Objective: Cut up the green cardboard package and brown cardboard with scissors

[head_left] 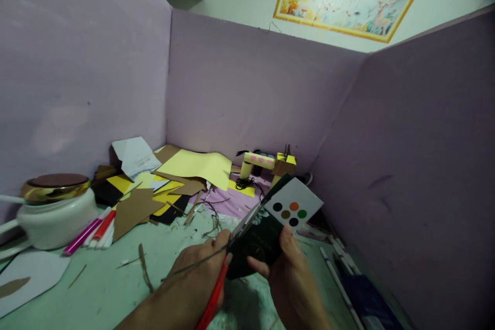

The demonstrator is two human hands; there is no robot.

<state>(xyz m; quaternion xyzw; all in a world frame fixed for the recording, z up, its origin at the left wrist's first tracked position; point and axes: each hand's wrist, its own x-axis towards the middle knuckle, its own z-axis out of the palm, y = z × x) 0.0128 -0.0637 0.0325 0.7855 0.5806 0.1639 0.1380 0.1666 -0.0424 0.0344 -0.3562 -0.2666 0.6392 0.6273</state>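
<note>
Left hand (201, 265) grips red scissors (219, 282), right hand (292, 268) pinches dark card (261, 240) toward desk's (104, 296) near edge; cut looks unfinished.

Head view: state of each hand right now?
Left hand: closed, holding red-handled scissors.
Right hand: closed, holding a dark printed card with a white, colour-dotted section.

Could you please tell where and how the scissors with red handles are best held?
Probably by the scissors' red handles, from the near side: they slant back and down, where the left hand grips them, while the grey metal blades point away, towards the dark, thin card.
</note>
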